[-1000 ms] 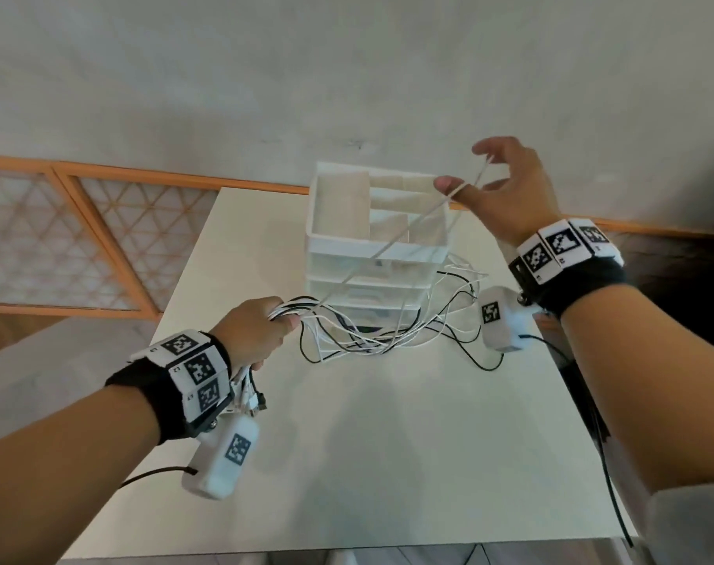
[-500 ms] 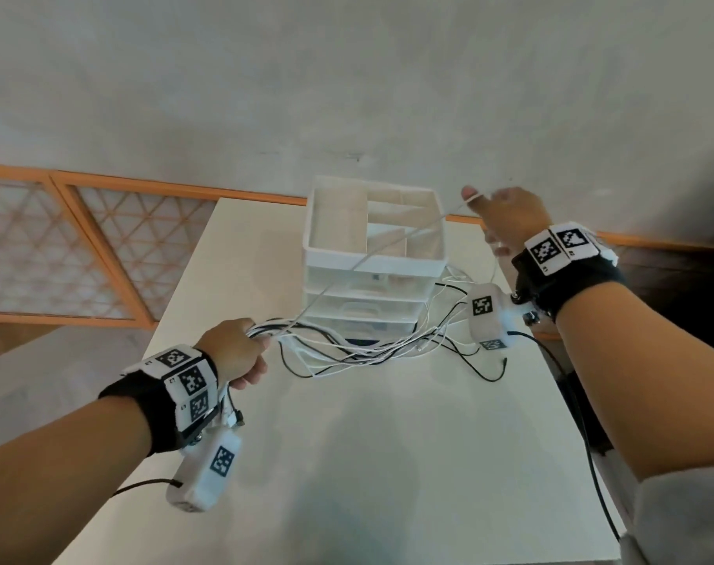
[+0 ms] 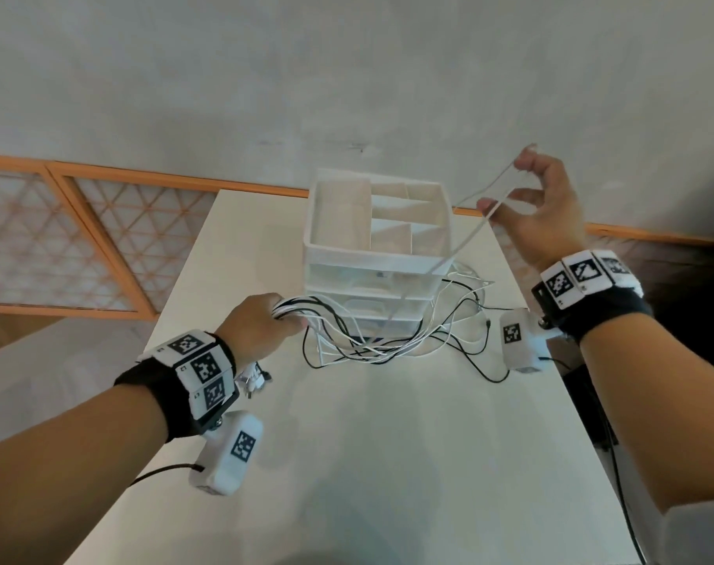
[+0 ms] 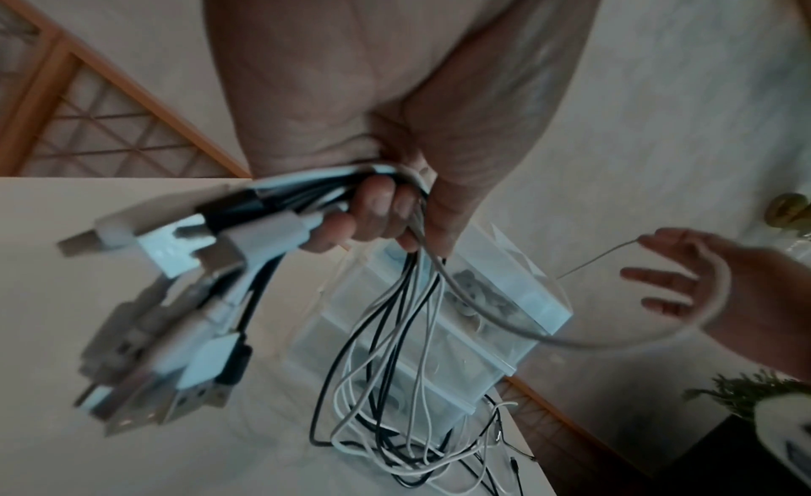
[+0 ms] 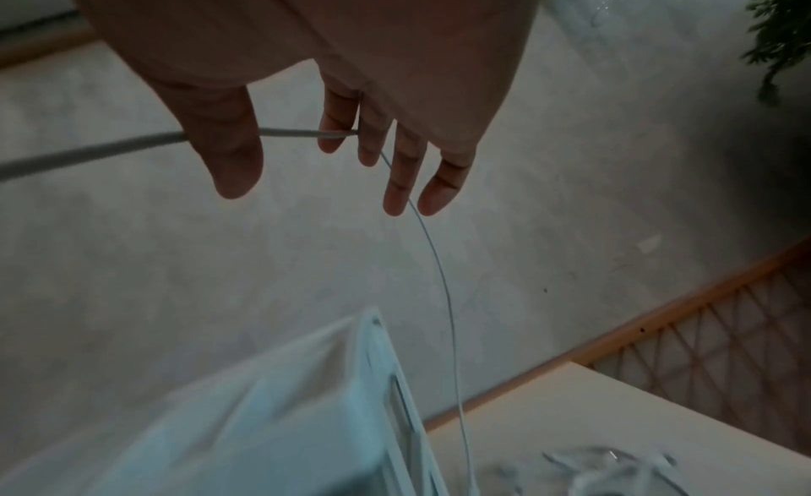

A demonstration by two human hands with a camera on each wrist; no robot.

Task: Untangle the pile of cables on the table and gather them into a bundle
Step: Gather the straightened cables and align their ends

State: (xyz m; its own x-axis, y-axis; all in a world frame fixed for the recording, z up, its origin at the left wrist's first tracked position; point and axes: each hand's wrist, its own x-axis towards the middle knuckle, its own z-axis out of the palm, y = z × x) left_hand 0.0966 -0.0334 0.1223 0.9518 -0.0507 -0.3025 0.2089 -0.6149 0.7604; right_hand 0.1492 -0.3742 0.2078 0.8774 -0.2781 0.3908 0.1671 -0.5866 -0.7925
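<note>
While the left hand (image 3: 261, 326) stays out of the tangle's way at the near left of the table (image 3: 347, 462), its fingers are curled tight round a sheaf of black and white cables (image 3: 371, 340), gripping them just behind their plugs (image 4: 175, 295), which hang in a cluster below the fist. Holding them there seems meant to anchor the sorted ends so that loose lengths can be drawn out one at a time. From the fist the strands run right and droop into a loose snarl on the table, lying against the near foot of a white drawer organiser (image 3: 377, 258) and trailing off to its right.

Well apart, raised at the far right above the organiser's top corner, the right hand (image 3: 538, 214) has its fingers spread and nearly straight. One pale cable (image 3: 461, 246) is looped over it: the wrist view shows the strand passing behind the thumb and between the fingers (image 5: 395, 163), hooked rather than pinched. My reading is that the height serves to lift this single strand clear of the pile. It slants down past the organiser's right edge toward the snarl, so the bundle is only partly gathered and much of the tangle remains on the table between the two hands.
</note>
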